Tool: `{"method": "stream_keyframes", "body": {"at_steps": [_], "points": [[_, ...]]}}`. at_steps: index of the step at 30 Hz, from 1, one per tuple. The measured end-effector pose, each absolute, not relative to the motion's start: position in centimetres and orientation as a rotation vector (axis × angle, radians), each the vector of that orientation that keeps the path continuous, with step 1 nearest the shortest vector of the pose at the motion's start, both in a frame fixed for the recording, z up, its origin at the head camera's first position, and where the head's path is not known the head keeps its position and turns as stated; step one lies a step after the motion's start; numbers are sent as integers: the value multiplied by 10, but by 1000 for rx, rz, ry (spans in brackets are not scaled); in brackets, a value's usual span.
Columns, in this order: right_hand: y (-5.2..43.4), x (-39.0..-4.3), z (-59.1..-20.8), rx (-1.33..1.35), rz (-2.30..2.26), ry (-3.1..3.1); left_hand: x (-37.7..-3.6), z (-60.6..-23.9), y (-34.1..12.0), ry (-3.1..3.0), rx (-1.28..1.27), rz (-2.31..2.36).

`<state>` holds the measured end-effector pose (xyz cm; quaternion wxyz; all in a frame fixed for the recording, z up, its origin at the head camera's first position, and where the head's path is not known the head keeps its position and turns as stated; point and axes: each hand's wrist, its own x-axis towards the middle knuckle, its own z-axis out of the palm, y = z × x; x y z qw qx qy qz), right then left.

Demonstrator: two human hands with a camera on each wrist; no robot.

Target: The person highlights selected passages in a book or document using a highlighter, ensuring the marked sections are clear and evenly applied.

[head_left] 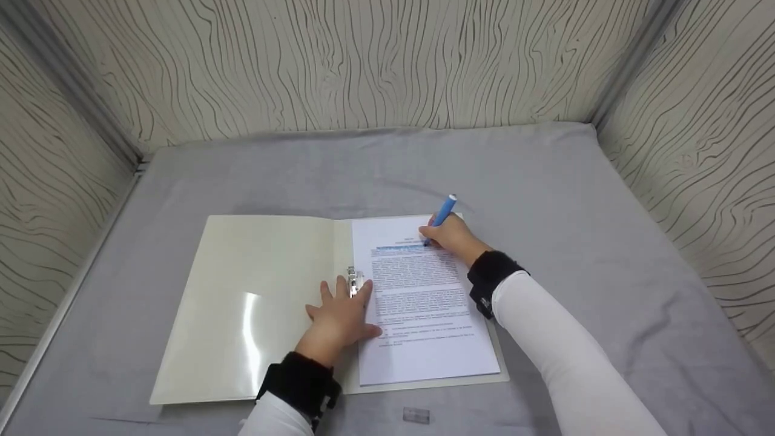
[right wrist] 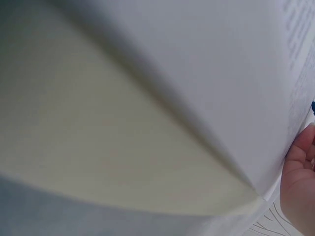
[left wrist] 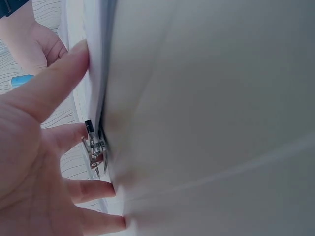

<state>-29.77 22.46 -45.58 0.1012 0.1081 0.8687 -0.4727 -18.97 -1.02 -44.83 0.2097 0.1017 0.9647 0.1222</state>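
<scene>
Both hands [head_left: 342,312] on folder [head_left: 254,303]

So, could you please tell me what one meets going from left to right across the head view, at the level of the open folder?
Patterned left wall → grey cloth table cover → cream inside cover of the open folder → left hand lying flat by the metal clip → printed white page → white right sleeve → patterned right wall.
</scene>
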Motion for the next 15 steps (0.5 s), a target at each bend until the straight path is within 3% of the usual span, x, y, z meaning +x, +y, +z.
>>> {"method": "stream_keyframes", "body": {"at_steps": [15], "points": [[230, -296, -456, 435, -1427, 2503, -189, -447, -11, 2685, 303, 324]]}}
